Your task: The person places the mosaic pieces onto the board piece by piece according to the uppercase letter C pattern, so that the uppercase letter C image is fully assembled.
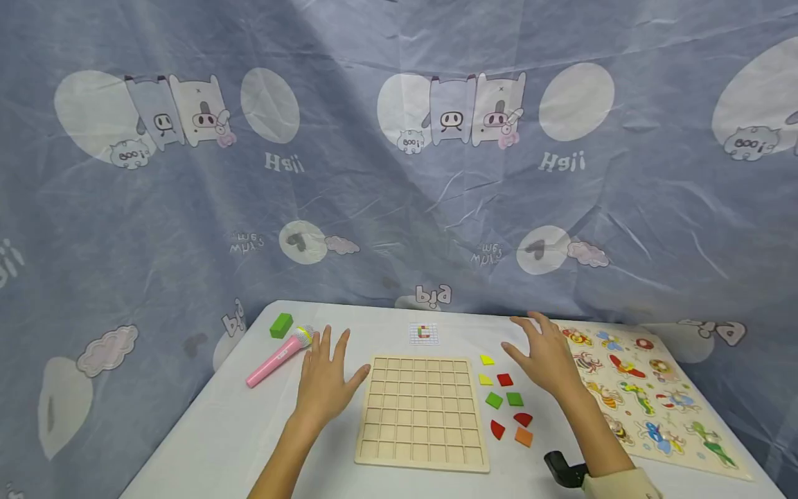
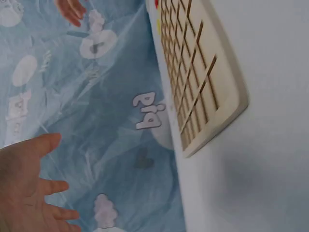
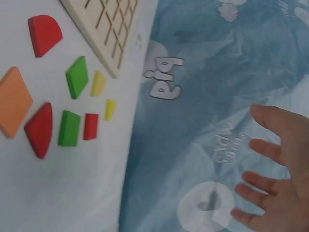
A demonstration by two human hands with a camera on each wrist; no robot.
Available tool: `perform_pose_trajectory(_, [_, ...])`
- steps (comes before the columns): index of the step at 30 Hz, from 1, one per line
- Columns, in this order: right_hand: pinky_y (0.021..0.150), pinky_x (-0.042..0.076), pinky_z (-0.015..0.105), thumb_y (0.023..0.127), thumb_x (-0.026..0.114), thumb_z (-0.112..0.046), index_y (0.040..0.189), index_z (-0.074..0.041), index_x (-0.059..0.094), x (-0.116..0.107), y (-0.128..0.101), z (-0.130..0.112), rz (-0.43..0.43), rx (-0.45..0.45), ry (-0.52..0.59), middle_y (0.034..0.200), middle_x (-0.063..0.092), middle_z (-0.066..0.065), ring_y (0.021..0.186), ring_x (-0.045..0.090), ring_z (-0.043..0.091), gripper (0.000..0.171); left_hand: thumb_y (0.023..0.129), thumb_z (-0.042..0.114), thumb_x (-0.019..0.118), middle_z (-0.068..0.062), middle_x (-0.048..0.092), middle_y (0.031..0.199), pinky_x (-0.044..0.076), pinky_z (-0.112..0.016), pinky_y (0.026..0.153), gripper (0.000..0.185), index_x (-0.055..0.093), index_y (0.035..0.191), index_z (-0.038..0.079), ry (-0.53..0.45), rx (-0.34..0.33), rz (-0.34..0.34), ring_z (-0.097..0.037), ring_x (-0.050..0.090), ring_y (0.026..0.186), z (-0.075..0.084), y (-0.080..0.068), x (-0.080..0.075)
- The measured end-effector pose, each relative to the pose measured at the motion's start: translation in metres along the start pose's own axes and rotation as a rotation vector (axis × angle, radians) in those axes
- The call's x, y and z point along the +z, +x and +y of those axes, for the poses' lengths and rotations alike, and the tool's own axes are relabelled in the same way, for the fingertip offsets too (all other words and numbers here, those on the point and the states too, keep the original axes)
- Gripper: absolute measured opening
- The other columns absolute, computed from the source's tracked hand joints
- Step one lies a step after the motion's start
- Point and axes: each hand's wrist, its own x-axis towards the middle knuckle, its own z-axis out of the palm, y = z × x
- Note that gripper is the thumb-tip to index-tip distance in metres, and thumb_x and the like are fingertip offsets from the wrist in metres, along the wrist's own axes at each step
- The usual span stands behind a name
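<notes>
**Both hands spread above the table, holding nothing**

While the wooden grid board (image 1: 422,410) lies flat on the white table (image 1: 212,443), the left hand (image 1: 324,380) hovers just beside its left edge with fingers straight and spread, gripping nothing. Its fingertips point toward the far side, and the board's near-left corner sits to the right of the wrist. To the left of this hand lie a pink toy microphone (image 1: 278,355) and, farther off, a green block (image 1: 281,325).

The right hand (image 1: 544,355) is likewise released, fingers fanned out, poised just right of a cluster of small coloured shapes (image 1: 506,400) that lie between it and the board. None of the shapes touches the fingers. An animal puzzle (image 1: 648,395) lies at the right of this hand. A small pattern card (image 1: 424,333) rests beyond the board's far edge.
</notes>
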Motion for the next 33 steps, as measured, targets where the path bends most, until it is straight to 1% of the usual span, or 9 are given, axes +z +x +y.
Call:
perform_pose_trajectory(2, [0.082,0.042,0.055,0.081,0.071,-0.025,0.121,-0.004,0.056,0.011,0.007,0.004,0.0,0.008,0.037,0.114,0.051,0.022,0.101,0.049,0.04,0.048,0.085,0.047,0.06,-0.025,0.022,0.146,0.019,-0.06,0.103,0.072,0.036,0.141,0.007,-0.054,-0.004,0.022,-0.043,0.011,0.136,-0.001,0.0,0.011])
perform_pose_trajectory(4, [0.069,0.047,0.044,0.081,0.071,-0.022,0.12,-0.004,0.058,0.022,0.014,0.009,-0.014,0.018,0.076,0.099,0.055,0.016,0.085,0.053,0.03,0.045,0.085,0.043,0.062,-0.026,0.024,0.145,0.021,-0.06,0.103,0.071,0.037,0.14,0.007,-0.11,-0.006,0.033,-0.043,0.013,0.135,-0.002,-0.001,0.022])
perform_pose_trajectory(8, [0.05,0.039,0.029,0.081,0.071,-0.021,0.119,-0.005,0.059,0.043,0.026,0.021,-0.092,0.05,0.154,0.074,0.053,0.004,0.059,0.045,0.017,0.043,0.085,0.04,0.065,-0.024,0.023,0.146,0.025,-0.063,0.099,0.072,0.034,0.141,0.008,-0.213,0.0,0.014,-0.044,0.015,0.135,-0.009,-0.002,0.047])
perform_pose_trajectory(13, [0.044,0.033,0.026,0.08,0.073,-0.023,0.117,-0.008,0.062,0.068,0.034,0.036,-0.188,0.085,0.208,0.058,0.044,-0.002,0.048,0.038,0.013,0.041,0.083,0.04,0.067,-0.02,0.019,0.148,0.026,-0.065,0.097,0.078,0.028,0.145,0.012,-0.349,0.017,-0.095,-0.044,0.016,0.134,-0.022,-0.009,0.077])
perform_pose_trajectory(19, [0.042,0.029,0.026,0.078,0.074,-0.021,0.114,-0.008,0.064,0.094,0.029,0.053,-0.32,0.179,0.241,0.052,0.037,-0.001,0.045,0.031,0.013,0.039,0.083,0.045,0.065,-0.02,0.016,0.15,0.02,-0.063,0.101,0.085,0.022,0.147,0.01,-0.453,0.04,-0.254,-0.042,0.011,0.136,-0.041,-0.019,0.107])
perform_pose_trajectory(22, [0.041,0.028,0.025,0.078,0.074,-0.021,0.114,-0.008,0.064,0.104,0.025,0.059,-0.383,0.208,0.249,0.052,0.036,-0.001,0.044,0.028,0.012,0.04,0.082,0.05,0.063,-0.019,0.017,0.15,0.016,-0.06,0.104,0.088,0.021,0.146,0.006,-0.444,0.052,-0.302,-0.04,0.012,0.136,-0.046,-0.025,0.115])
perform_pose_trajectory(26, [0.04,0.03,0.025,0.078,0.074,-0.021,0.114,-0.009,0.065,0.113,0.02,0.062,-0.437,0.234,0.279,0.054,0.037,0.001,0.043,0.029,0.012,0.038,0.08,0.056,0.061,-0.018,0.02,0.149,0.012,-0.057,0.107,0.093,0.022,0.145,0.002,-0.384,0.077,-0.318,-0.035,0.018,0.136,-0.048,-0.029,0.117])
perform_pose_trajectory(29, [0.041,0.032,0.025,0.078,0.074,-0.02,0.11,-0.011,0.067,0.119,0.018,0.062,-0.453,0.258,0.287,0.056,0.04,0.002,0.044,0.033,0.012,0.034,0.079,0.058,0.061,-0.019,0.021,0.149,0.013,-0.055,0.108,0.094,0.023,0.145,0.001,-0.348,0.089,-0.314,-0.033,0.021,0.136,-0.048,-0.03,0.116])
perform_pose_trajectory(33, [0.042,0.032,0.025,0.078,0.075,-0.021,0.104,-0.012,0.069,0.125,0.017,0.064,-0.433,0.259,0.263,0.059,0.043,0.002,0.046,0.035,0.013,0.029,0.079,0.06,0.059,-0.018,0.021,0.149,0.014,-0.052,0.108,0.095,0.024,0.145,0.002,-0.313,0.094,-0.315,-0.031,0.022,0.136,-0.047,-0.029,0.115])
